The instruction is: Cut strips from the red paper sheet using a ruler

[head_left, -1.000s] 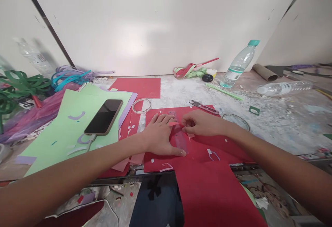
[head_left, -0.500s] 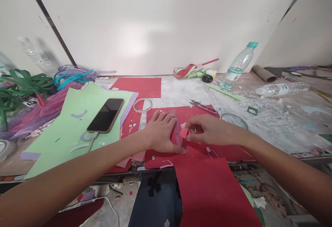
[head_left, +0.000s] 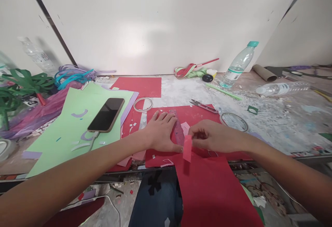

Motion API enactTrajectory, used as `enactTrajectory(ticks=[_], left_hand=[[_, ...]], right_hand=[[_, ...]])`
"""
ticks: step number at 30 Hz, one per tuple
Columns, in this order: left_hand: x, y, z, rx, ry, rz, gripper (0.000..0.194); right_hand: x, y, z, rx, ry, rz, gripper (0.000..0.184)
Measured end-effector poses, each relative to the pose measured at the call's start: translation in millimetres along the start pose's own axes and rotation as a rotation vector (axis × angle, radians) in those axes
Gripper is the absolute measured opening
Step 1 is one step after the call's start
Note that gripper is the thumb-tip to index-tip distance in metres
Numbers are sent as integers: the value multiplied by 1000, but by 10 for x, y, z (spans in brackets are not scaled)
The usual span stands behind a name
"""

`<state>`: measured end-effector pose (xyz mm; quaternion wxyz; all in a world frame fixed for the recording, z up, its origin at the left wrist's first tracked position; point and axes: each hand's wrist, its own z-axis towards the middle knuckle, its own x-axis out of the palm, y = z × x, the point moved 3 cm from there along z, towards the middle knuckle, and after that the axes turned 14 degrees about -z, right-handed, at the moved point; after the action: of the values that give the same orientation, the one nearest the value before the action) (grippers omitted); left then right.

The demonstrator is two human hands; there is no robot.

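Note:
My left hand (head_left: pixel 161 132) lies flat, fingers spread, pressing a clear ruler (head_left: pixel 178 130) onto a red paper sheet (head_left: pixel 204 116) at the table's front edge. My right hand (head_left: pixel 212 137) is just right of the ruler, its fingers pinched on a narrow red paper strip (head_left: pixel 187 148) that hangs down from the sheet beside the ruler's near end. A second red sheet (head_left: pixel 212 192) drapes over the table edge toward my lap.
A phone (head_left: pixel 106 114) lies on green paper (head_left: pixel 72 130) at left. A tape ring (head_left: pixel 142 104), small snips (head_left: pixel 203 106) and a round lid (head_left: pixel 234 120) sit near the hands. A standing bottle (head_left: pixel 237 64) and a lying bottle (head_left: pixel 282 88) are at right; paper strips (head_left: pixel 70 75) at far left.
My right hand has pulled the red strip along the ruler toward me, from the ruler's far part down to its near end. The left hand has stayed flat on the ruler.

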<state>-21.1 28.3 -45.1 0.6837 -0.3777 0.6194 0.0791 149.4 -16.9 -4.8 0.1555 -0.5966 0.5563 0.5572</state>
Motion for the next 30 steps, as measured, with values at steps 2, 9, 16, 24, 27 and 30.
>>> enactTrajectory(ticks=[2, 9, 16, 24, 27, 30], left_hand=[[15, 5, -20, 5, -6, -15, 104], [27, 98, -5, 17, -59, -46, 107], [-166, 390, 235, 29, -130, 53, 79], [-359, 466, 478, 181, -52, 143, 40], [-377, 480, 508, 167, -16, 230, 31], [-378, 478, 515, 156, 11, 288, 36]], right_hand=[[2, -30, -23, 2, -9, 11, 14], [141, -94, -21, 39, -144, -89, 16], [99, -235, 240, 10, -346, -175, 20], [-39, -314, 532, 85, -426, -281, 14], [-60, -275, 515, 121, -447, -349, 16], [-29, -228, 451, 165, -454, -427, 19]])
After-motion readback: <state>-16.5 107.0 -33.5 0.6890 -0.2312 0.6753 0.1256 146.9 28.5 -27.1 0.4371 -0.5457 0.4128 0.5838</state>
